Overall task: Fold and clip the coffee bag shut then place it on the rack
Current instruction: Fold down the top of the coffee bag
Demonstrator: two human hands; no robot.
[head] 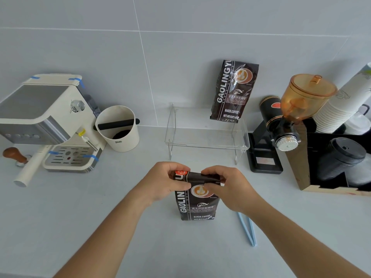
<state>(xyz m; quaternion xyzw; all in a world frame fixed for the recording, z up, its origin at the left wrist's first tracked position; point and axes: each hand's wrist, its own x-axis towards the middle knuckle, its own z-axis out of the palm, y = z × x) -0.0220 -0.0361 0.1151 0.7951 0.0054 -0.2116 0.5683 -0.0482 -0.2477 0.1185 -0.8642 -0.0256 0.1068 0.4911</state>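
A black coffee bag (pixel 197 205) stands upright on the grey counter in front of me. Its top is rolled over into a flat fold. My left hand (pixel 164 179) pinches the left end of that fold and my right hand (pixel 224 184) pinches the right end. A light blue bag clip (pixel 248 229) lies on the counter to the right of the bag, partly under my right forearm. Behind the bag stands a clear acrylic rack (pixel 206 135), with a second black coffee bag (pixel 233 91) on its right side, leaning on the wall.
A cream espresso machine (pixel 48 121) with a portafilter (pixel 32 167) and a wooden tamper (pixel 14 155) is at the left. A cream knock box (pixel 118 129) is beside it. A black grinder (pixel 281 125) with an orange hopper, stacked paper cups (pixel 345 101) and black lids (pixel 345 157) crowd the right.
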